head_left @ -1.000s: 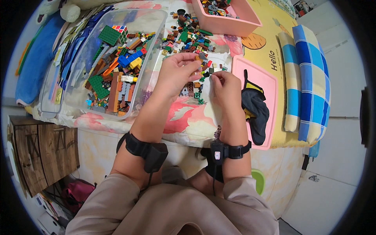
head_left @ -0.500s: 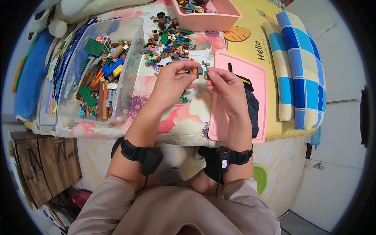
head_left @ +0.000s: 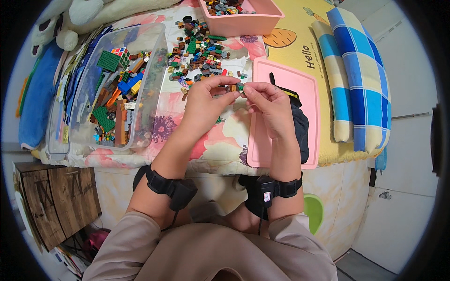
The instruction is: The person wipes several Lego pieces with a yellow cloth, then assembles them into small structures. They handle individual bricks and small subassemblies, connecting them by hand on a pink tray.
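- Both hands have lifted off the loose brick pile since a second ago and now meet above the bed, so picking is over and joining seems underway.
- Left hand (head_left: 204, 100): grip closed, thumb and fingers clamped on a small brick assembly (head_left: 233, 87), brown with a green bit.
- Right hand (head_left: 269, 105): fingertips pinched on the same piece's right end, hands nearly touching.
- Assembly sits in the air, between the scattered bricks (head_left: 201, 47) and the pink tray (head_left: 286, 117).
- Further left, clear bin (head_left: 150, 93) of mixed bricks; pink tub (head_left: 243, 21) at the top; black pouch (head_left: 297, 122) on the tray.
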{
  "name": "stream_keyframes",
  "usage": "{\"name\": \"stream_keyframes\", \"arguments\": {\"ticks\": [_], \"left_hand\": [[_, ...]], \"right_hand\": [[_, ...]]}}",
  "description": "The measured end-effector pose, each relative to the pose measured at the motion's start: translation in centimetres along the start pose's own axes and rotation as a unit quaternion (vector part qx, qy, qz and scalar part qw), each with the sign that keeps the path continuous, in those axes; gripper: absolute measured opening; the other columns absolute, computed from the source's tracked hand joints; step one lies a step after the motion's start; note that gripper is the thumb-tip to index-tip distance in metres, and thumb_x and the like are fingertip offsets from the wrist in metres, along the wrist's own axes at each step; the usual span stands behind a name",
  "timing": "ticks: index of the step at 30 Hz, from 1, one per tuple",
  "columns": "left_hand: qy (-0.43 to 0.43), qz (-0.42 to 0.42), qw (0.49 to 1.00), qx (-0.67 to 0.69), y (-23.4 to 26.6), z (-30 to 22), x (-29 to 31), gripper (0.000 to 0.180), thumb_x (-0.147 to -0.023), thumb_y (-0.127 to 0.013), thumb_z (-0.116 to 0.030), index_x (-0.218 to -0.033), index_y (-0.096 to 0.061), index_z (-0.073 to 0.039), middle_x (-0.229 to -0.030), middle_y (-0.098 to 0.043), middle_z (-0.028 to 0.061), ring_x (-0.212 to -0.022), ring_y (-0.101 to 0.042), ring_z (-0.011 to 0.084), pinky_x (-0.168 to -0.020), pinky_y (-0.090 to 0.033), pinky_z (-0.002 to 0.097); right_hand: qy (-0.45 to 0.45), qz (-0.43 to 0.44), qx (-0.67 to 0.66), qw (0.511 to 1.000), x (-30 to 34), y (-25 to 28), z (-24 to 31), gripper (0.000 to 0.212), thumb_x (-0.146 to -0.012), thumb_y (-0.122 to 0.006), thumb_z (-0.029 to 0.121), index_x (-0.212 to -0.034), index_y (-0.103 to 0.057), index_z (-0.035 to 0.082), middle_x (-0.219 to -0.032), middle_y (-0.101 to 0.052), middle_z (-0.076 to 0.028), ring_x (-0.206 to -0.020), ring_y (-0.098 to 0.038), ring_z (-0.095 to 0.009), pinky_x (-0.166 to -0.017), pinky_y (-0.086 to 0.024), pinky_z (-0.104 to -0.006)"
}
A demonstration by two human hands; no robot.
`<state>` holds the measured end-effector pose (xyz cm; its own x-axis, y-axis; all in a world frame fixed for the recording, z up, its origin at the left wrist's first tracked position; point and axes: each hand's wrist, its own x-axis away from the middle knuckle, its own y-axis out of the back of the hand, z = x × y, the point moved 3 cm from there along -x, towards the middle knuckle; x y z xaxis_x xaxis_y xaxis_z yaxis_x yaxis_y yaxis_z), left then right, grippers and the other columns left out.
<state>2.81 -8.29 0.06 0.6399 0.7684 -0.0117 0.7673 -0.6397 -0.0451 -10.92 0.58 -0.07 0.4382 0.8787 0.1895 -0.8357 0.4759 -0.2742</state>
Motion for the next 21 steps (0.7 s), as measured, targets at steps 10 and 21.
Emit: {"name": "stream_keyframes", "arguments": {"ticks": [10,21], "left_hand": [[-0.003,-0.026,0.999,0.031,0.2,0.6,0.0,0.029,-0.082,-0.068,-0.002,-0.110,-0.067,0.001,-0.101,-0.068,0.0060,-0.092,-0.062,0.0100,-0.082,-0.049,0.0240],[0.125,-0.008,0.969,0.211,0.1,1.3,-0.1,0.034,-0.087,-0.068,-0.008,-0.120,-0.063,0.000,-0.105,-0.067,0.0064,-0.091,-0.064,0.0106,-0.084,-0.051,0.0231]], "right_hand": [[-0.003,-0.013,0.057,0.998,0.0,-0.5,0.2,0.018,-0.084,-0.073,0.013,-0.097,-0.067,0.002,-0.081,-0.068,-0.001,-0.066,-0.061,-0.005,-0.058,-0.047,-0.0176],[0.035,-0.005,0.005,0.999,0.1,-1.0,0.0,0.018,-0.084,-0.073,0.010,-0.097,-0.067,0.001,-0.082,-0.067,-0.003,-0.069,-0.063,-0.009,-0.065,-0.051,-0.0207]]}}
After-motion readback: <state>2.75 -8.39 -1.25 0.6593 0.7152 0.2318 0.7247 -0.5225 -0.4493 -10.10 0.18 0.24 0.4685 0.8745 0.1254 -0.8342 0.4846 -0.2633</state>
